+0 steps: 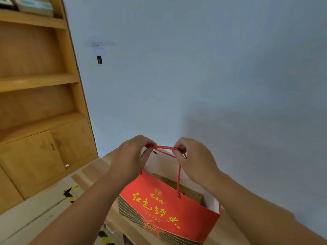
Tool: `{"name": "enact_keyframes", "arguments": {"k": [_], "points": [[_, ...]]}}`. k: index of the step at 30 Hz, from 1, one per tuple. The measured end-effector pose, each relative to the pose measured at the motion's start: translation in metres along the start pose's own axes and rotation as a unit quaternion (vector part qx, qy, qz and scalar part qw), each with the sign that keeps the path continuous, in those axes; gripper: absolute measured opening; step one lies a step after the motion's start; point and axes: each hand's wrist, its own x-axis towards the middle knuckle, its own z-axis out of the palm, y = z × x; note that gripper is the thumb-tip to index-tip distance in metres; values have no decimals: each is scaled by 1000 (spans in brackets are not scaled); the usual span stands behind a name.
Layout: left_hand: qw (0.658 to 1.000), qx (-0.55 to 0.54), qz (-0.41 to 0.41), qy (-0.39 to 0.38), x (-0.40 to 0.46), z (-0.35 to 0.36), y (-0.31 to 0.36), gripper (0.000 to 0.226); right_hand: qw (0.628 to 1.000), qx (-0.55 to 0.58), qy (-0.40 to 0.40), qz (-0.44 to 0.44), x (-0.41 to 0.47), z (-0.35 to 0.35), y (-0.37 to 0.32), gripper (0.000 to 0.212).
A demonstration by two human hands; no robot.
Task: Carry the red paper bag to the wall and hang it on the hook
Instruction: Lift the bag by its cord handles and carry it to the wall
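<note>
Both hands are raised in front of the person, each pinching one end of the red paper bag's rope handle. Left hand [131, 156] has its fingers curled tight around the left end of the red cord [163, 148], thumb pressed against it. Right hand [192, 159] grips the right end the same way, fingers folded over the cord. Between the two hands the cord is stretched into a short, nearly level span.

Below that span hangs the red paper bag [166, 207], held clear of the floor. Its mouth is open, showing a pale inner wall and a brownish insert inside. Yellow lettering runs across the red front panel, and the left side shows folded, striped pleats. A second strand of the cord drops from the right hand down to the bag's front rim.

Up and to the left of the bag, on the pale blue-grey wall [194, 68], a small dark hook [99, 60] is stuck, with a scrap of paper bearing blurred writing just above it. The bag is well apart from the hook, lower and to its right.

Left of the hook stands a wooden shelf unit [35, 82] with open shelves above and cupboard doors below. Left of the bag, yellow-and-black striped tape [70, 193] marks the wooden floor [44, 214].
</note>
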Motion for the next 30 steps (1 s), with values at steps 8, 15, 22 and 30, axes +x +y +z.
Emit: {"name": "enact_keyframes", "arguments": {"k": [8,15,22,30], "points": [[998,-22,27,56,-7,-65,-115,14,1000,13,-8,25,22,67,-106,10],[997,-9,34,62,-6,-111,-192,14,998,49,4,44,44,119,-179,11],[995,-15,8,94,-5,-139,-257,15,993,109,-2,36,73,169,-228,13],[995,5,-27,99,13,-154,-346,15,983,181,-21,30,133,239,-269,15]]}}
